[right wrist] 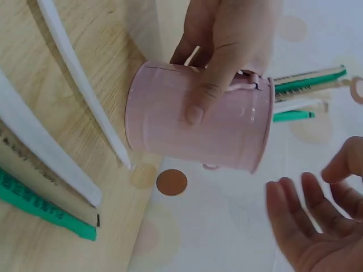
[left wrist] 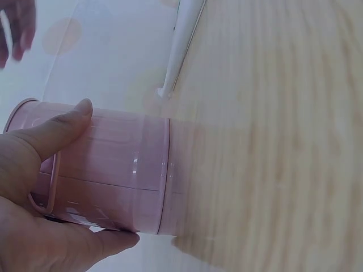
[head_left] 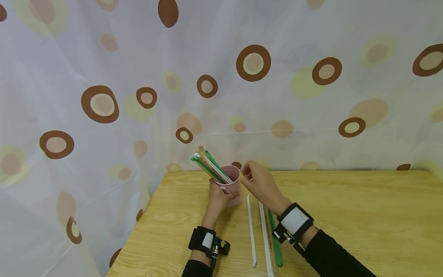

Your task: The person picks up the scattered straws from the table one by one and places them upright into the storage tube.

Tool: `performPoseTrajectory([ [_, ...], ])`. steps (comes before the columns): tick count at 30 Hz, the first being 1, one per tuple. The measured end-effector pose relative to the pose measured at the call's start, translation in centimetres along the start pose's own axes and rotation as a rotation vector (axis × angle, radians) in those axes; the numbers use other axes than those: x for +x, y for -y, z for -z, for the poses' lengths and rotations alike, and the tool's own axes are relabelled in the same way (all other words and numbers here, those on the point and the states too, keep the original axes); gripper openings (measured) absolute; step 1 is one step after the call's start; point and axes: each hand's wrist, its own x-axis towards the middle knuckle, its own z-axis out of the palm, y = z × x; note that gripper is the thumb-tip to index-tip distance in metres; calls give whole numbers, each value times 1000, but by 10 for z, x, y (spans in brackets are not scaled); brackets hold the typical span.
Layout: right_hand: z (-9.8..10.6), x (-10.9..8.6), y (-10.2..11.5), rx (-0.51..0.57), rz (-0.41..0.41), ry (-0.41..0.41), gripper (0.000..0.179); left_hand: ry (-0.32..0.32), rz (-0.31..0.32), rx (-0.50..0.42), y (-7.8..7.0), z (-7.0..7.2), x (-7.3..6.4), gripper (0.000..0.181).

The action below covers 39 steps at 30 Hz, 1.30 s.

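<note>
A pink metal cup (head_left: 231, 187) stands upright near the table's back edge. My left hand (head_left: 219, 196) grips it round the side, the thumb (left wrist: 62, 127) lying along its wall by the handle (left wrist: 52, 184). Several wrapped straws (head_left: 211, 165) in green, white and tan lean out of the cup toward the left. Just right of the rim is my right hand (head_left: 261, 184); in the right wrist view its loosely bent fingers (right wrist: 283, 207) are apart from the cup and hold nothing.
To the cup's right lie a thin white straw (head_left: 251, 231), a thicker white straw (head_left: 264, 238), a tan wrapped straw (right wrist: 45, 181) and a green wrapped straw (head_left: 276, 244) on the wooden table (head_left: 346, 215). A patterned curtain (head_left: 221, 107) hangs behind the table and along its left side.
</note>
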Motion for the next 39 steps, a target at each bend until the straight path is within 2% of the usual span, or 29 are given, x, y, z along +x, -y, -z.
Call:
performPoseTrajectory([
  [4,18,-22,-11,-19,-108,58,12,-1,55,20,0,-1,-2,95],
  [10,40,-54,-22,-76,-276,253,20,-9,89,33,1,0,-3,95],
  [15,38,-77,-22,-104,-410,402,30,-6,109,34,2,2,-2,95],
  [18,31,-86,-23,-135,-440,452,30,2,119,32,2,3,-2,95],
  [24,17,-100,-26,-138,-438,451,19,13,104,13,2,0,-3,97],
  [31,11,-103,-28,-179,-395,410,21,12,116,26,1,0,-3,96],
  [35,8,-102,-28,-200,-405,400,22,15,126,34,0,1,-2,95],
  [39,6,-103,-27,-212,-425,393,20,17,103,45,1,1,-1,96],
])
